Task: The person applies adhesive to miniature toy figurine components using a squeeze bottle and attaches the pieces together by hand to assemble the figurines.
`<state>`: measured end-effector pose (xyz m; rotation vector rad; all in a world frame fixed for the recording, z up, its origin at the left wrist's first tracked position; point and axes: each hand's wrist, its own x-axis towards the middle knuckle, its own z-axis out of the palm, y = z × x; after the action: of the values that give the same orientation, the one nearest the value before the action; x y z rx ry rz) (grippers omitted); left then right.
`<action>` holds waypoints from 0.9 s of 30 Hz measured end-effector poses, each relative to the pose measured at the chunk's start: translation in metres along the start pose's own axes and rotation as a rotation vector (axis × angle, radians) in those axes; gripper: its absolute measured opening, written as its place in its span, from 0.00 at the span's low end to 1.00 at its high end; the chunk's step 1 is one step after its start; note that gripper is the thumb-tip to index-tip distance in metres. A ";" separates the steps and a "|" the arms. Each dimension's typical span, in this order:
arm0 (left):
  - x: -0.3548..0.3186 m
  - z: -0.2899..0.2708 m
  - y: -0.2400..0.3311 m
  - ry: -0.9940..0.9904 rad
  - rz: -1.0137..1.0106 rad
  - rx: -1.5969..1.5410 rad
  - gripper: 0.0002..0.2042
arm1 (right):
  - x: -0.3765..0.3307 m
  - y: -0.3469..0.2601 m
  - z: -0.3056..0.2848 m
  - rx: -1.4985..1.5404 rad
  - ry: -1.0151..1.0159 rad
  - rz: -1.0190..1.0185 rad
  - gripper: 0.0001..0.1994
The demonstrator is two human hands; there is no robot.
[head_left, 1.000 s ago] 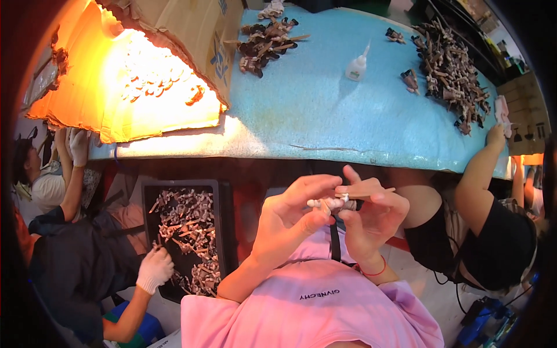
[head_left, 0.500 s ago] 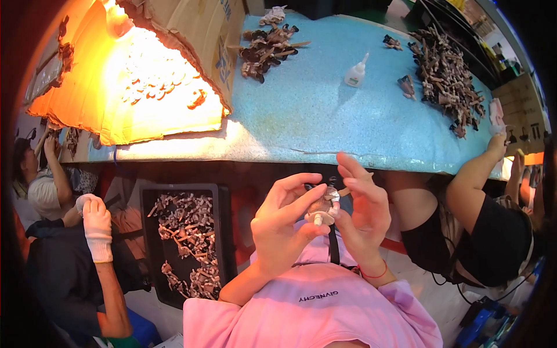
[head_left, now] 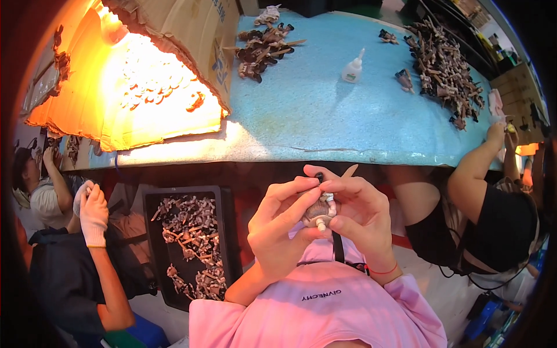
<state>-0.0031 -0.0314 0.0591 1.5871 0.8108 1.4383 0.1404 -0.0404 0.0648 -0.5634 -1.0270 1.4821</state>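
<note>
Between my two hands, above my lap and just short of the table edge, is a small brown and cream figurine [head_left: 316, 210] with a dark top and a pale peg at its lower end. My left hand [head_left: 282, 217] pinches it from the left with thumb and fingers. From the other side my right hand [head_left: 364, 211] closes its thumb and fingertips on the same figurine. A thin tan piece [head_left: 350, 170] sticks out past my right fingers; whether it belongs to the figurine I cannot tell.
A black tray [head_left: 228, 232] of small figurines stands at my left. The blue table [head_left: 278, 116] bears a white glue bottle [head_left: 353, 66], a figurine pile [head_left: 444, 72] and a smaller one [head_left: 264, 51]. A brightly lit cardboard box [head_left: 69, 110] stands left. A gloved co-worker's hand [head_left: 94, 214] is nearby.
My right fingers, raised and apart before, have come down onto the figurine. The gloved hand at the left has shifted slightly. The whole view has tilted a little.
</note>
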 end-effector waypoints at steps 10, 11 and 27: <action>0.003 0.003 0.006 -0.063 0.041 0.084 0.19 | -0.005 0.001 0.004 -0.124 0.092 -0.083 0.24; 0.003 0.003 0.007 -0.066 0.035 0.096 0.19 | -0.005 0.001 0.004 -0.123 0.091 -0.082 0.24; 0.005 0.000 0.017 -0.109 0.018 0.054 0.15 | -0.003 0.000 0.006 -0.259 0.041 -0.102 0.25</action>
<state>-0.0039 -0.0346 0.0765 1.7020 0.7790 1.3399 0.1360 -0.0452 0.0677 -0.7113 -1.2069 1.2518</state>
